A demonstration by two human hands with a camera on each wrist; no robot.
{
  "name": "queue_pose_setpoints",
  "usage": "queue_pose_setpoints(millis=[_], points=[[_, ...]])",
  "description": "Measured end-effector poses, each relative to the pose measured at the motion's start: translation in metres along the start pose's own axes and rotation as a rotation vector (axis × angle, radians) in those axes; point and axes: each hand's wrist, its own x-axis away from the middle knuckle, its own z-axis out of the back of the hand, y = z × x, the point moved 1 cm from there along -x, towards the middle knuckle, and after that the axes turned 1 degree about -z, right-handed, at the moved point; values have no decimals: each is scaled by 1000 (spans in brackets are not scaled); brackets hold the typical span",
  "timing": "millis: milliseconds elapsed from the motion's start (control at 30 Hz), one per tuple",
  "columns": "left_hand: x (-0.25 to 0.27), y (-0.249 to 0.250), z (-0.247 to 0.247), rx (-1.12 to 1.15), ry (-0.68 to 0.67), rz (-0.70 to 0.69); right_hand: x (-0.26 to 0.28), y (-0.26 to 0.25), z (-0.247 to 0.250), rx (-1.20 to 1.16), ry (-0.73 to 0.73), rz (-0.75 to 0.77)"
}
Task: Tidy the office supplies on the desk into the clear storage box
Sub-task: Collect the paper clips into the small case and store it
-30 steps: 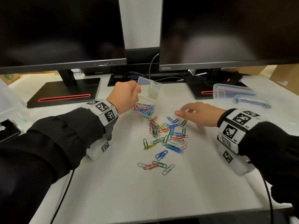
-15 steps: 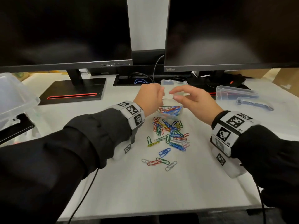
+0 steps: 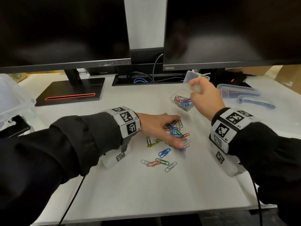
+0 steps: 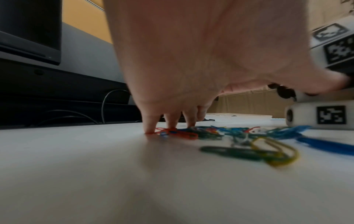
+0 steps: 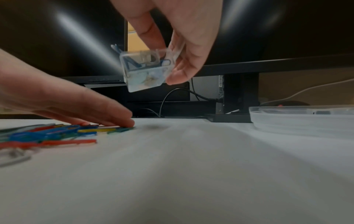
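Note:
Several coloured paper clips (image 3: 164, 152) (image 4: 210, 133) (image 5: 47, 133) lie scattered on the white desk (image 3: 146, 193). My left hand (image 3: 175, 132) (image 4: 172, 121) (image 5: 76, 106) lies low over the clip pile, fingers stretched out with their tips pressing on clips. My right hand (image 3: 195, 90) (image 5: 172, 63) holds a small clear box (image 3: 181, 101) (image 5: 145, 71) above the desk, right of the pile and behind it. The box is tilted, its hinged lid (image 3: 195, 77) stands up, and clips fill its bottom.
Two dark monitors stand at the back, with a black stand base (image 3: 70, 92) and a cable slot (image 3: 146, 79). A large clear storage tub (image 3: 13, 98) is at the left edge. A flat clear container (image 3: 236, 90) and a clear lid (image 3: 255, 101) lie at right.
The small clear box passed from my left hand to my right, which carried it to the right. My left hand dropped onto the clip pile.

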Motion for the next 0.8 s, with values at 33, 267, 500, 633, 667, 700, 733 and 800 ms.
queue_pose_setpoints(millis=[33, 267, 500, 633, 667, 700, 733, 800], points=[[-1, 1, -2, -32, -8, -21, 0, 0, 0, 11, -22, -10], [-2, 4, -12, -237, 50, -247, 1, 3, -1, 108, -90, -57], [19, -23, -7, -106, 241, -231, -1, 6, -4, 151, -164, -77], [18, -25, -4, -83, 344, -189, -1, 8, -6, 123, -216, -80], [18, -25, -2, -78, 386, -189, -1, 9, -6, 121, -232, -74], [18, -25, 1, -65, 443, -196, -1, 9, -6, 119, -246, -66], [19, -24, 3, -46, 512, -212, -1, 9, -6, 118, -259, -58], [19, -23, 9, -19, 663, -258, -1, 9, -7, 109, -281, -44]])
